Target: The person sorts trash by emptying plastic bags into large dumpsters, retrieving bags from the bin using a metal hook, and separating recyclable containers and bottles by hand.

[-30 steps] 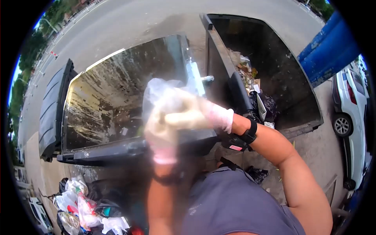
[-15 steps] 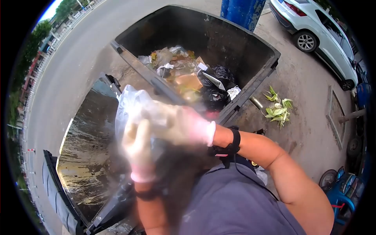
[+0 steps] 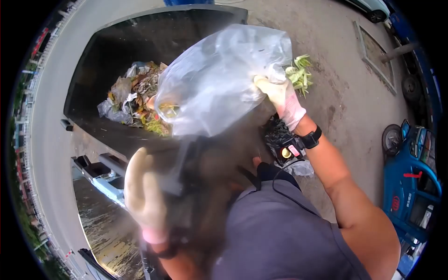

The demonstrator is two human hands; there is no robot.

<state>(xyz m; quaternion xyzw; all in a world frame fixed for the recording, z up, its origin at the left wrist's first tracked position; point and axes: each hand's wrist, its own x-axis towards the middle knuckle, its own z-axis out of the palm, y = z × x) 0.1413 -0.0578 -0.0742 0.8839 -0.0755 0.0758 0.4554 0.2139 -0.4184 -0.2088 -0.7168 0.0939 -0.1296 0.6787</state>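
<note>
My right hand (image 3: pixel 277 98), in a white and pink work glove, grips the edge of a large clear plastic bag (image 3: pixel 224 74). The bag is spread wide over the right side of a black wheeled bin (image 3: pixel 88 60), hiding part of it. Left of my body, my left hand (image 3: pixel 144 186) wears a matching glove; its fingers are stretched out and hold nothing. It is near the light-blue edge (image 3: pixel 109 189) of a second container. Inside the black bin lies mixed rubbish (image 3: pixel 135 93): leaves, scraps and thin plastic.
Green leafy scraps (image 3: pixel 301 74) lie on the ground beyond my right hand. A black plastic bag (image 3: pixel 275 133) sits by my feet. A blue three-wheeler (image 3: pixel 406 186) stands at the right, and a white car (image 3: pixel 368 7) is parked farther off.
My hands were together on the bunched bag; now my left hand has let go. My right hand has drawn the bag out to the right, spreading it. The view has shifted right.
</note>
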